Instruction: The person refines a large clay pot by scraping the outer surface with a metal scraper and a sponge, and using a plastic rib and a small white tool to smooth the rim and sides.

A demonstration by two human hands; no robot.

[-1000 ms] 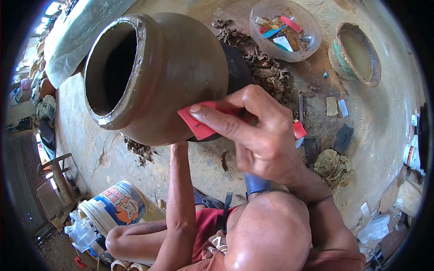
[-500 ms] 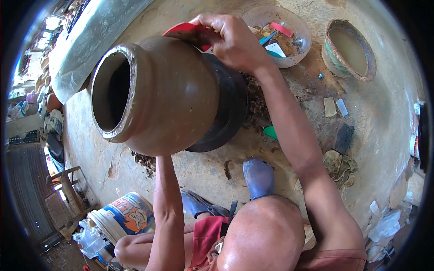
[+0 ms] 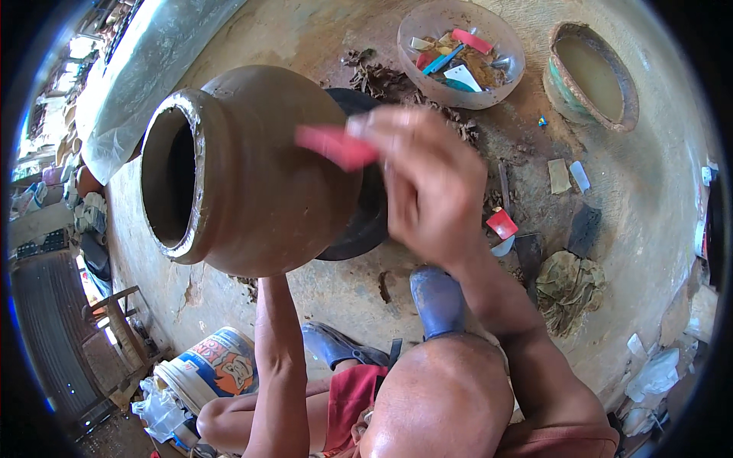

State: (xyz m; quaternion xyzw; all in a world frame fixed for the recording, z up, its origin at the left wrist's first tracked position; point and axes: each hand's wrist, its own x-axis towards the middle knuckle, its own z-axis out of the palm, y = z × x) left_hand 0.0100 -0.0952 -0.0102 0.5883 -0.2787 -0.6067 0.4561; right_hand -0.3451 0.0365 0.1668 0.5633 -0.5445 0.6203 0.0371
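Observation:
A brown clay pot [image 3: 267, 175] lies tilted on its side, its rough-rimmed mouth facing left. A black rounded base or vessel [image 3: 366, 221] shows behind its right end. My right hand [image 3: 435, 183], smeared by motion, pinches a flat red scraper [image 3: 336, 145] in front of the pot's right side; whether the scraper touches the clay I cannot tell. My left forearm [image 3: 279, 336] reaches up beneath the pot. The left hand itself is hidden by the pot, so its fingers do not show.
A translucent bowl [image 3: 405, 65] holds scrapers and scraps at the back. Right of it stands a pot of murky water [image 3: 553, 76]. Clay shavings [image 3: 378, 80], a red piece [image 3: 502, 224] and a crumpled cloth [image 3: 569, 290] lie on the floor. A bucket [image 3: 217, 359] sits at lower left.
My right hand has come from the pot's far upper side down toward me, bringing the red scraper along. The pot has shifted slightly left and toward me.

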